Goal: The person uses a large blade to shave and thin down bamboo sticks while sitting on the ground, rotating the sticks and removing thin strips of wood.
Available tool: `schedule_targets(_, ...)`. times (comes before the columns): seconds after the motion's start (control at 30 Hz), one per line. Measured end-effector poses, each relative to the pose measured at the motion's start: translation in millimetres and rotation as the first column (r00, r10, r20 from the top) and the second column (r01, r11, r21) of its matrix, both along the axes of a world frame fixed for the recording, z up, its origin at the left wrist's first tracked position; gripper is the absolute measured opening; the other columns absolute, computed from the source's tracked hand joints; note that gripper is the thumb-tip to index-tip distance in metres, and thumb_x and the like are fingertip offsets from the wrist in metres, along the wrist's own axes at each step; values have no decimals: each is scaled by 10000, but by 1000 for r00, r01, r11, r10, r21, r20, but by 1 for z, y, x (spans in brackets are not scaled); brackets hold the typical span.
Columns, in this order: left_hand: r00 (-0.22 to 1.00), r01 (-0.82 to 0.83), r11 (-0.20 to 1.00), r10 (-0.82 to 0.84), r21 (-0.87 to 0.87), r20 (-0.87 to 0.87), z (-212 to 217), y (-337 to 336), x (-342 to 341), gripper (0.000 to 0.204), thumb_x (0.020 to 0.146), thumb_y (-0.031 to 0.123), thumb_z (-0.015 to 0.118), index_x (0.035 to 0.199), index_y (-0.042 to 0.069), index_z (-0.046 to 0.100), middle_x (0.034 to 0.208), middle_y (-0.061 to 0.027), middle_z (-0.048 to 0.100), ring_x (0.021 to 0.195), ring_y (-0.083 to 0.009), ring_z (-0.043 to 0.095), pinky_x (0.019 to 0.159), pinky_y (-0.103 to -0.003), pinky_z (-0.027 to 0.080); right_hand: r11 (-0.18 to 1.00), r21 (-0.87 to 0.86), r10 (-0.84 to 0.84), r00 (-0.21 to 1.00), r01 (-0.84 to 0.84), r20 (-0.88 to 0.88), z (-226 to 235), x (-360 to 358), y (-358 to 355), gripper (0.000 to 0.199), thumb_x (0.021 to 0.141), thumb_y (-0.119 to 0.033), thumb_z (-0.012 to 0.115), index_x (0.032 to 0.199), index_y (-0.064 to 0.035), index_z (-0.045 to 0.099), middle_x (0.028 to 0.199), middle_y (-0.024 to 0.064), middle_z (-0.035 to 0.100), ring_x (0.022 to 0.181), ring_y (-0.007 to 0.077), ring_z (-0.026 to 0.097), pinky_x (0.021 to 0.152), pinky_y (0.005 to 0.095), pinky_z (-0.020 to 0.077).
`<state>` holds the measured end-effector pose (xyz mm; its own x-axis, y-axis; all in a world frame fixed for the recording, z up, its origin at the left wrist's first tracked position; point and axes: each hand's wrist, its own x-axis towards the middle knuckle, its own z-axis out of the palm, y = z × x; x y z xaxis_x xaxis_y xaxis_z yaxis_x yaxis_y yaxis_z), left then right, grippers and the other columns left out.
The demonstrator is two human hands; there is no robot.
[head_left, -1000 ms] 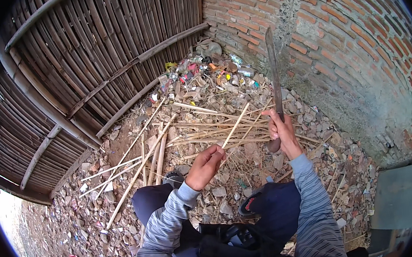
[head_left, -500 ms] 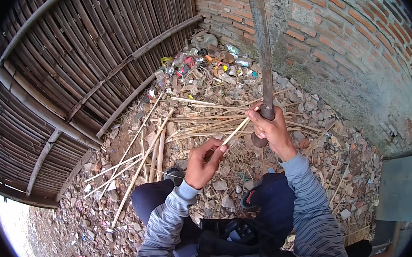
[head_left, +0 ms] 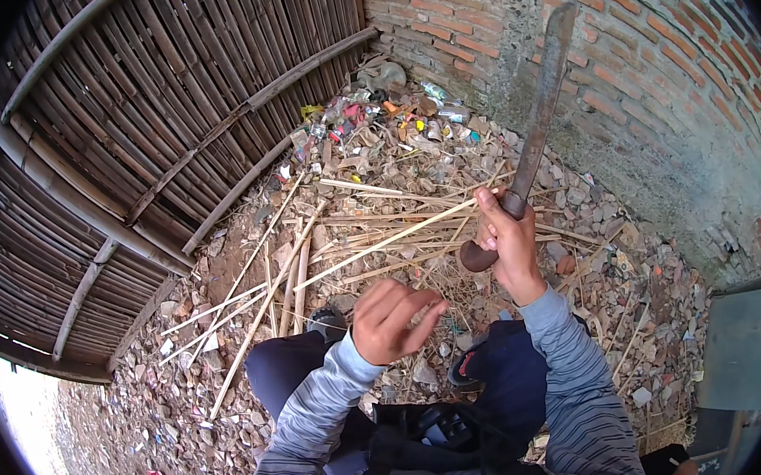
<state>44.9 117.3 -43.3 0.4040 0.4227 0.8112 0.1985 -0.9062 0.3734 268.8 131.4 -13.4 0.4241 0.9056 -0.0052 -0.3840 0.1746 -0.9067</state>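
Note:
My right hand is closed round the curved wooden handle of a machete, whose long dark blade points up and to the right. A thin pale bamboo strip ends at the thumb of that hand, seemingly pinched there, and slants down to the left over the other strips. My left hand hovers below the strip, apart from it, with fingers loosely bent and spread; nothing shows in it. Several more bamboo strips lie crisscrossed on the ground ahead of my knees.
Stones and rubble cover the ground. Coloured litter is heaped in the far corner. A bamboo slat wall stands at left, a brick wall at right. A grey-green panel leans at the right edge.
My left hand has let go of the pale strip and moved down and slightly right, its fingers loosening. The machete blade has tilted to the right. The strip now shows at greater length.

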Motion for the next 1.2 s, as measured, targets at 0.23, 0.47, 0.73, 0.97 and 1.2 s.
schedule_targets(0.23,917,285,570,73,-771,393,-33,28,27,411,1058,173,647,1435,11,613,1181,-28,618,1035,-92,564,823,-251,500,995,-61,56,953,-78,-298,-20,-32,-10,260,1017,-311,726,965,-132,544,606,-85,376,462,45,375,476,255,329)
schedule_targets(0.47,850,336,665,90,-667,518,-25,40,22,305,1120,236,524,1134,-3,712,1162,-86,695,1039,-135,602,886,-282,492,972,-133,139,934,-192,-328,-36,-56,-15,240,1020,-312,720,1038,-98,613,604,-83,381,454,42,367,472,243,338)
schedule_targets(0.73,878,392,428,90,-814,470,-7,54,-27,348,1162,333,384,1100,33,550,721,51,369,590,-54,347,548,-235,447,959,-92,281,934,-267,218,-32,-27,-16,537,1132,-447,405,1203,26,649,591,-33,427,460,51,388,424,242,318)
schedule_targets(0.97,984,127,555,36,-822,176,-14,43,-28,248,1139,189,453,1214,15,613,759,59,473,638,-35,385,564,-220,343,959,89,61,499,-270,864,-30,-20,-12,415,1082,-392,543,1013,-9,687,569,12,517,475,117,511,475,333,378)
schedule_targets(1.2,983,57,617,101,-785,152,-12,32,-17,233,1103,144,529,1010,-36,645,714,24,561,611,-60,439,551,-267,363,959,116,-85,126,-259,988,-37,-27,-7,487,980,-527,678,968,-41,659,641,94,641,559,309,661,511,426,480)
